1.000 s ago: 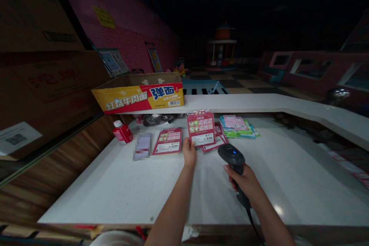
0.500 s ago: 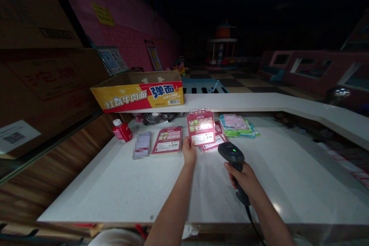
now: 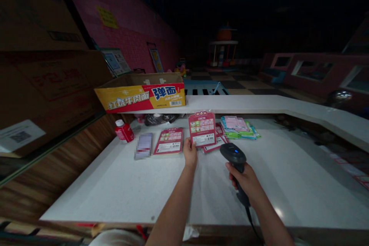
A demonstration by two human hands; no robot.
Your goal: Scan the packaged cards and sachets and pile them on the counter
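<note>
My left hand (image 3: 190,153) pinches the lower left corner of a pink-edged card pack (image 3: 202,128) in a clear wrapper, tilted up so its printed, barcoded side faces me. In my right hand (image 3: 243,178) is a black barcode scanner (image 3: 233,153), fingers wrapped round its handle; a blue light shows on its head and a cord runs down from it. The scanner's head points towards the held pack, apart from it. Behind that pack lie similar pink packs (image 3: 220,140), partly hidden. To the left rests a stack of the same packs (image 3: 169,141).
On the white counter (image 3: 121,192) stand a red bottle (image 3: 124,131) and a blurred phone-like rectangle (image 3: 143,145). Pink, green and blue packets (image 3: 238,127) lie at the back right. A raised ledge (image 3: 245,102) carries a noodle carton (image 3: 141,96). Large cardboard boxes (image 3: 54,96) are at left.
The scanner's light has turned from green to blue. The lit glare on the held pack is gone. Both hands keep their grips, and the view has shifted slightly.
</note>
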